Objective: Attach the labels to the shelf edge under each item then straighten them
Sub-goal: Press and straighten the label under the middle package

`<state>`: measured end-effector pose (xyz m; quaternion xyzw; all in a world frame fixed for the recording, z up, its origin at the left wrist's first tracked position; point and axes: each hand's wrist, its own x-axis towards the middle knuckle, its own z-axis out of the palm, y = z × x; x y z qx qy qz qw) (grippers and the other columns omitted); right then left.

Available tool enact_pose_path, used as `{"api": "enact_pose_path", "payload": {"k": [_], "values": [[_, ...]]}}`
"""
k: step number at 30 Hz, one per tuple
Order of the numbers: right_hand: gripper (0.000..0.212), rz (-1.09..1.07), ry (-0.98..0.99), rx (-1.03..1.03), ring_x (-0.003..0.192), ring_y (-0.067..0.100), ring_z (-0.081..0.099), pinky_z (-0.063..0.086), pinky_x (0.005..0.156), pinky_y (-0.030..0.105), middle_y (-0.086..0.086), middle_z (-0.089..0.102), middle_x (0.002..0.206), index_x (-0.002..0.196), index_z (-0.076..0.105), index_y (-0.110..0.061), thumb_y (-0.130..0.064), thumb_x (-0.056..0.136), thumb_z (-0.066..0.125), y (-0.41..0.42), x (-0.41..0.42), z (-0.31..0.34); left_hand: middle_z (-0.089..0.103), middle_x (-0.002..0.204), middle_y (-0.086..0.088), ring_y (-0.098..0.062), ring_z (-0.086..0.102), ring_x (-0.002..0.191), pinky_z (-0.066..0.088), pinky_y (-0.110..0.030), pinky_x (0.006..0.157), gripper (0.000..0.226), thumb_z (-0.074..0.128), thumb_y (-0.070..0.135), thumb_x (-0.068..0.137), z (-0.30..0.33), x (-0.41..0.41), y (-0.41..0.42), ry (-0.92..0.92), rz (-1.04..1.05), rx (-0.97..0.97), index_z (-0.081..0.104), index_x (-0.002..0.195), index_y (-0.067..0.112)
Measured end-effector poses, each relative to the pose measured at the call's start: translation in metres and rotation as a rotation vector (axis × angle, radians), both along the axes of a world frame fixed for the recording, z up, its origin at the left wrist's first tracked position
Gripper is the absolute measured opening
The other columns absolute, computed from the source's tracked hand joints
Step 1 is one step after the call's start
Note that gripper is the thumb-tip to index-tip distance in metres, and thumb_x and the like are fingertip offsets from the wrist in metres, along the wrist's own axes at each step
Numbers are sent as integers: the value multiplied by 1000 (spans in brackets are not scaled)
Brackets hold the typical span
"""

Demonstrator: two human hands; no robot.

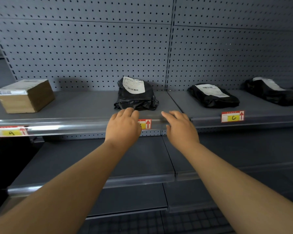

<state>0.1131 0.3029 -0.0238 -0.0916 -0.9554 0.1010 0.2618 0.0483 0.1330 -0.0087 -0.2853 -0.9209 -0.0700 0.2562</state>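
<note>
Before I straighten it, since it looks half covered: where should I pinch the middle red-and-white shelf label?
Pinch the middle red-and-white shelf label by its exposed right edge, coming from the right with the right hand; the left hand covers its left half.

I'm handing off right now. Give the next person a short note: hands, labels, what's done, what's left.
Left hand: open, empty, covering part of the middle label under the crumpled black bag.
Right hand: open, empty, at the shelf edge beside it.
Done: left label under the box, label C under the flat black bag.
Left: straighten the tilted left label; check the middle one; the far-right bag shows no label in view.
</note>
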Motion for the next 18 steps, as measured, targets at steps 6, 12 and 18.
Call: {"api": "enact_pose_path", "payload": {"k": [6, 12, 18], "values": [[48, -8, 24, 2, 128, 24, 38, 41, 97, 39, 3, 45, 138, 138, 40, -22, -12, 92, 47, 50, 17, 10, 53, 126, -6, -24, 47, 117, 34, -35, 98, 33, 44, 22, 92, 5, 19, 61, 21, -63, 13, 51, 122, 11], [46, -55, 35, 8, 125, 25, 40, 42, 96, 38, 4, 46, 137, 137, 41, -19, -12, 92, 48, 136, 46, 21, 54, 125, -8, -27, 49, 115, 35, -36, 97, 34, 43, 22, 92, 8, 45, 145, -2, -127, -1, 51, 123, 10], [48, -111, -50, -22, 128, 23, 36, 42, 95, 38, 2, 40, 141, 140, 34, -20, -13, 93, 44, 216, 69, 24, 48, 133, -5, -24, 44, 121, 29, -33, 104, 40, 39, 23, 95, 5, 63, 220, -28, -126, -17, 41, 133, 13]]}}
